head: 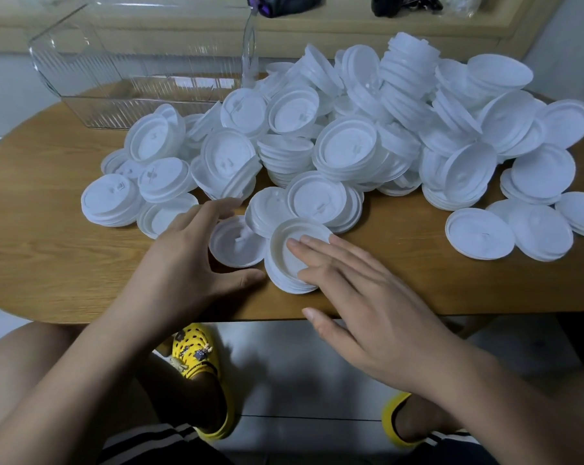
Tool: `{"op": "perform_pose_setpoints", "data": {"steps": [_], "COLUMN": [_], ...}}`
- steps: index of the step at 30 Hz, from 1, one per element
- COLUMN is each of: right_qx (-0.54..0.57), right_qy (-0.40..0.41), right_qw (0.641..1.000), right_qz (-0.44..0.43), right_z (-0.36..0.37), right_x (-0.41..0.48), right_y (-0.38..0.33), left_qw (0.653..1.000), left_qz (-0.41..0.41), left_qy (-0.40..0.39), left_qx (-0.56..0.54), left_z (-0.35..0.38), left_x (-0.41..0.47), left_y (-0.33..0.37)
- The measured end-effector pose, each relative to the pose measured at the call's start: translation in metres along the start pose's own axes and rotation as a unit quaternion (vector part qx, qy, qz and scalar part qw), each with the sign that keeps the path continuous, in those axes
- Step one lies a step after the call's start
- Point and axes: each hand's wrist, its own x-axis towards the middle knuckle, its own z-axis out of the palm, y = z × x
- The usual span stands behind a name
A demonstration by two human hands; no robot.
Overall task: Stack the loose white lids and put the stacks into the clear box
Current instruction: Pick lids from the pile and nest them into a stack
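A big heap of loose white lids [344,135] covers the middle and right of the wooden table [49,236]. Near the front edge stands a short stack of lids [284,260]; my right hand [361,297] rests flat on it with straight fingers. A single lid [237,245] lies just left of that stack. My left hand [190,260] hovers around it, fingers spread and loosely bent, thumb on the table below it, holding nothing. The clear box [92,109] stands at the back left with nothing visible inside.
More lids [508,233] lie apart at the right. Dark objects [401,3] sit on a beige ledge behind the table. Bare wood shows at the front left. My knees and yellow shoes [196,360] are below the table edge.
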Motion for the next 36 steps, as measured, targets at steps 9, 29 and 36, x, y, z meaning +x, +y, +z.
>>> {"op": "perform_pose_setpoints", "data": {"steps": [9,29,36], "right_qx": [0.058,-0.087,-0.022], "right_qy": [0.119,0.120,0.172], "right_qw": [0.990,0.988,0.984], "right_qz": [0.047,0.034,0.046], "right_z": [-0.019,-0.001,-0.014], "right_x": [0.009,0.042,0.041], "right_y": [0.023,0.071,0.057], "left_qw": [0.998,0.982,0.987], "left_qz": [-0.027,0.094,0.087], "left_qy": [0.037,-0.031,-0.038], "left_qx": [-0.049,-0.161,-0.130], "left_z": [-0.015,-0.014,0.002], "left_x": [-0.003,0.008,0.011], "left_y": [-0.003,0.054,0.056]}}
